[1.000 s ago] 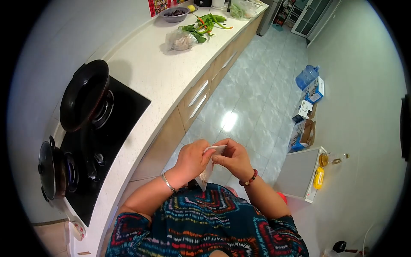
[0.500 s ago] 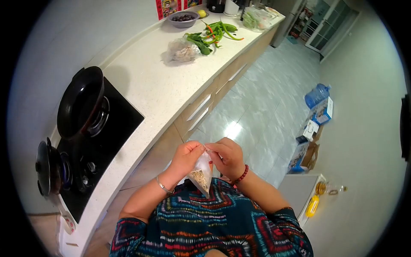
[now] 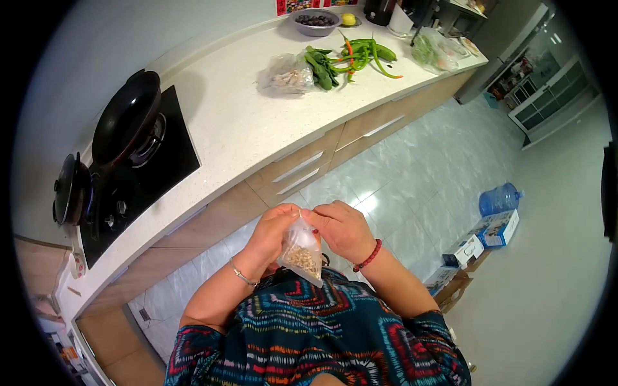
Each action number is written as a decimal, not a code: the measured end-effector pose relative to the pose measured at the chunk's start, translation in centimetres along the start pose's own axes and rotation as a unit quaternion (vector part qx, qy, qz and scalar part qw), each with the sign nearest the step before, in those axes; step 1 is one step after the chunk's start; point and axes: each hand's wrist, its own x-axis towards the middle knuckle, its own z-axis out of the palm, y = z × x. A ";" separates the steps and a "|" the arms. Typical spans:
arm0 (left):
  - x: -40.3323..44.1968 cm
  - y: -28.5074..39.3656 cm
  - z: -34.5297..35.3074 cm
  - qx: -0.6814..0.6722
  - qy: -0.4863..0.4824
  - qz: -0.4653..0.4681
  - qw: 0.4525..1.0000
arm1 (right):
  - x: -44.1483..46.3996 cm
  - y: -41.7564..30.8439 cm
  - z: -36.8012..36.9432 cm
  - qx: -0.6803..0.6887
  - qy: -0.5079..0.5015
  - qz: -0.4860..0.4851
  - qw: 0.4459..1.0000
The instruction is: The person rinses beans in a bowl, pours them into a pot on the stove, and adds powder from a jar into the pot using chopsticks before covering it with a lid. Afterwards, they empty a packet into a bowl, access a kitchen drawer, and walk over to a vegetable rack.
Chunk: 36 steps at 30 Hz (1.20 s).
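A small clear plastic bag (image 3: pixel 302 254) hangs in front of my body, with pale tan grains or bits lying in its lower part. My left hand (image 3: pixel 273 228) pinches the bag's top edge from one side. From the other side my right hand (image 3: pixel 341 226) grips the same edge, its thumb and fingers close to the left ones. The bag's mouth is mostly covered by my fingers, so I cannot tell whether it is sealed. A small red spot shows on the bag near my right thumb.
On the counter (image 3: pixel 238 122) are a wok (image 3: pixel 129 119), a lidded pot (image 3: pixel 67 190), a black stove (image 3: pixel 174 141), a plastic bag of food (image 3: pixel 290 74), green leaves (image 3: pixel 322 67), peppers (image 3: pixel 367 55) and a bowl (image 3: pixel 315 31). A water jug (image 3: pixel 499 199) and boxes (image 3: pixel 499 228) line the wall.
My view has turned, so the counter and stove sit higher and the floor boxes lower. The bag has swung flatter and shows more of its contents. Both hands still hold its top.
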 end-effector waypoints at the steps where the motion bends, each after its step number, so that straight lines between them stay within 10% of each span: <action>1: 0.0 0.3 0.5 0.000 0.007 0.002 1.000 | -0.1 0.4 0.1 -0.014 -0.024 0.011 1.000; 8: 1.1 1.5 0.3 0.312 0.011 0.052 0.949 | 0.9 1.8 0.5 0.152 -0.032 0.069 0.986; 11: 1.8 1.9 -0.2 0.418 0.012 0.077 0.905 | 1.5 0.8 1.1 0.203 -0.101 0.289 0.930; 18: 2.8 3.0 -3.1 0.525 0.071 0.001 0.848 | 3.5 2.0 3.9 0.099 -0.118 0.236 0.959; 30: 2.1 3.2 -7.1 0.228 0.096 0.051 0.968 | 7.2 3.7 8.1 0.199 -0.111 0.129 0.965; 33: 1.9 3.2 -7.2 0.206 0.204 0.072 0.954 | 6.6 7.2 9.4 0.486 -0.148 0.396 0.765; 36: 1.6 2.8 -7.1 0.191 0.301 0.154 0.922 | 5.6 15.0 10.6 0.495 -0.092 0.600 0.621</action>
